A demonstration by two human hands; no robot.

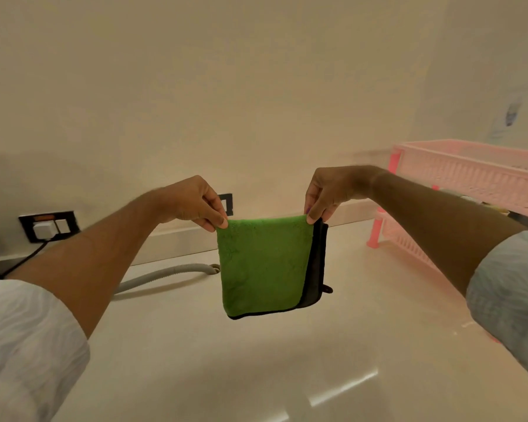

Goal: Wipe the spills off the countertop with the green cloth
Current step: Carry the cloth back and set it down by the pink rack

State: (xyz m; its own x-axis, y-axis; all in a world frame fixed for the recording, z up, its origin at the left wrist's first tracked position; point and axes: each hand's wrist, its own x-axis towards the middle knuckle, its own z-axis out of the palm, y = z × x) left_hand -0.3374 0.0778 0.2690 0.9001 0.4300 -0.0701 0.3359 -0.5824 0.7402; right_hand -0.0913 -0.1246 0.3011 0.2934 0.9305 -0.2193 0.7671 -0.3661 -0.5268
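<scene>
The green cloth (264, 266) hangs folded in the air above the pale countertop (256, 360), with a dark grey inner side and black edging showing at its right. My left hand (195, 202) pinches its top left corner. My right hand (326, 193) pinches the top right corner. The cloth is stretched flat between them, clear of the counter surface. No spill stands out on the glossy countertop from here.
A pink plastic two-tier rack (470, 169) stands at the right against the wall. A grey corrugated hose (165, 274) lies along the back of the counter. A black switch plate with a white plug (48, 225) and its cable sits on the left wall.
</scene>
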